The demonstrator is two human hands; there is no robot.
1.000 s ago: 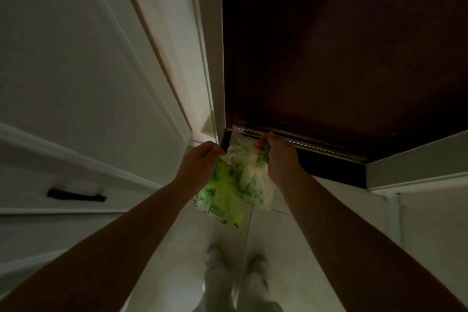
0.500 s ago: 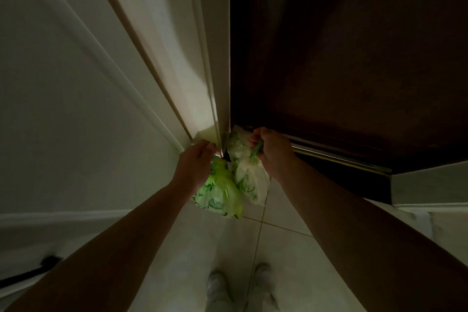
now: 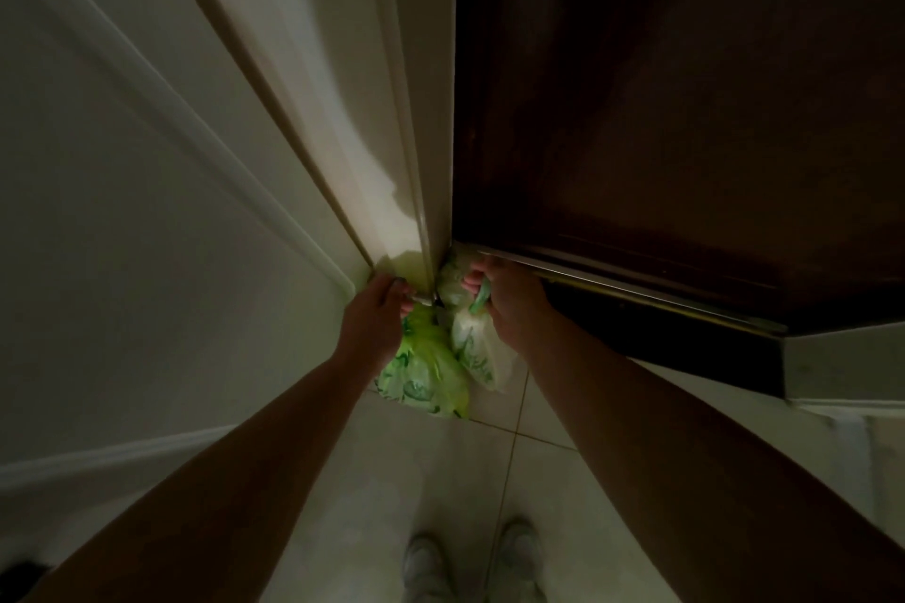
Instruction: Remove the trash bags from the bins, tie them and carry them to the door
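Two tied trash bags hang low in front of me at the foot of a dark brown door (image 3: 685,113). My left hand (image 3: 374,321) is closed on the neck of a bright green printed bag (image 3: 423,375). My right hand (image 3: 509,304) grips the green tie of a paler white-green bag (image 3: 472,348). Both bags hang side by side, touching each other, close to the corner where the door meets its pale frame (image 3: 431,162). Whether they touch the floor cannot be told.
A pale wall with moulding (image 3: 147,162) runs along the left. The floor is light tile (image 3: 440,480), and my shoes (image 3: 475,568) stand on it below. A metal strip (image 3: 636,289) lines the door's bottom edge. The scene is dim.
The view has moved closer to the door corner. Both hands with their bags have shifted up toward the door's base, and the drawer handle at left has left the view.
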